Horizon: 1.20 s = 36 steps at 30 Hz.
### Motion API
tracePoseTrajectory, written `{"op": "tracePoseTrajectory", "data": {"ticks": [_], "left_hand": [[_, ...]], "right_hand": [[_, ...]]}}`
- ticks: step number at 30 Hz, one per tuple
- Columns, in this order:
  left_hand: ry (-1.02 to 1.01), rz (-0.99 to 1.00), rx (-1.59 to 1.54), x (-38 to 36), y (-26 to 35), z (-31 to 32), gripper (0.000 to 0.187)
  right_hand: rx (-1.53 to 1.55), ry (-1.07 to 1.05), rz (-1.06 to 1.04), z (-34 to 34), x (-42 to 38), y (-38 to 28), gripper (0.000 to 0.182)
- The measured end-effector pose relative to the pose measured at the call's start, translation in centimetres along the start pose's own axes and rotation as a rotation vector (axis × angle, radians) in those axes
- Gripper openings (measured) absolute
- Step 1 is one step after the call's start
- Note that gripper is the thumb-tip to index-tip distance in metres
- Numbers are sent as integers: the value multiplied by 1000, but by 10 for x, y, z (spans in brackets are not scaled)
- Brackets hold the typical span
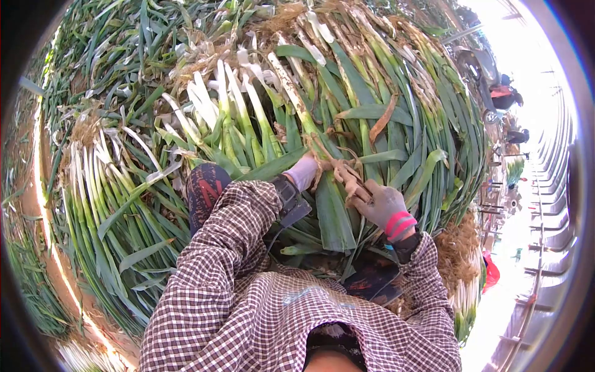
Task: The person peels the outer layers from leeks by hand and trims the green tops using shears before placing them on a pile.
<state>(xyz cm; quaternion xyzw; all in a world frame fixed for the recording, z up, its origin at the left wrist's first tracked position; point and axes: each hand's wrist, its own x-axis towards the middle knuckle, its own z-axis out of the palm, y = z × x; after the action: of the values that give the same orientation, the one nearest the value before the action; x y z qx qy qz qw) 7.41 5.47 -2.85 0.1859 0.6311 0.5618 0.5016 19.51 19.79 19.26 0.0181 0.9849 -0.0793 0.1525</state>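
Note:
A green onion stalk [287, 84] with brown, withered outer leaves lies across the pile, its lower part between my hands. My left hand [304, 172], in a pale glove, is closed around this stalk; leaves partly hide its fingers. My right hand [383, 205], in a grey glove with a pink cuff, pinches the dry brown leaves [348, 177] peeling from it. A broad green leaf [334, 214] hangs below, between both hands. Cleaned onions with white stems [226, 93] lie just beyond my left hand.
Uncleaned onions [427, 93] are heaped ahead and to the right. A bundle of white-stemmed onions [93, 167] lies at the left, by my dark red-patterned shoe [208, 192]. Rooted bundles [462, 260] stand at the right. Another person [505, 94] is at the far right.

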Motion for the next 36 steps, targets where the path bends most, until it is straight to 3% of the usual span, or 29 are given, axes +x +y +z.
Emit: {"op": "tracePoseTrajectory", "data": {"ticks": [4,6,9,12,15,22,25,26,31,34,36], "left_hand": [[-94,-98,170,7,1,1,38],[27,72,721,52,-33,18,44],[32,139,1291,38,-7,22,49],[80,86,1033,38,-12,25,48],[300,-6,-237,0,3,24,63],[263,-210,119,29,-2,32,57],[298,-175,14,6,9,29,71],[308,-164,-17,-2,14,28,76],[272,-158,-231,-17,25,20,67],[185,-169,-521,-26,39,9,62],[154,-155,-661,-26,43,1,60]], "right_hand": [[-36,-27,43,-11,-12,-4,39],[-60,-70,65,-14,-10,-7,41],[-86,-28,33,-4,15,-5,42],[-13,56,12,8,54,-5,41],[-15,56,-3,8,97,-14,43],[-74,-121,32,9,199,-36,66],[-40,-166,56,14,249,-51,76],[-22,-141,81,15,267,-60,74],[-46,73,116,41,323,-61,70],[202,-139,28,35,295,-27,58],[326,-149,10,27,227,-14,45]]}}
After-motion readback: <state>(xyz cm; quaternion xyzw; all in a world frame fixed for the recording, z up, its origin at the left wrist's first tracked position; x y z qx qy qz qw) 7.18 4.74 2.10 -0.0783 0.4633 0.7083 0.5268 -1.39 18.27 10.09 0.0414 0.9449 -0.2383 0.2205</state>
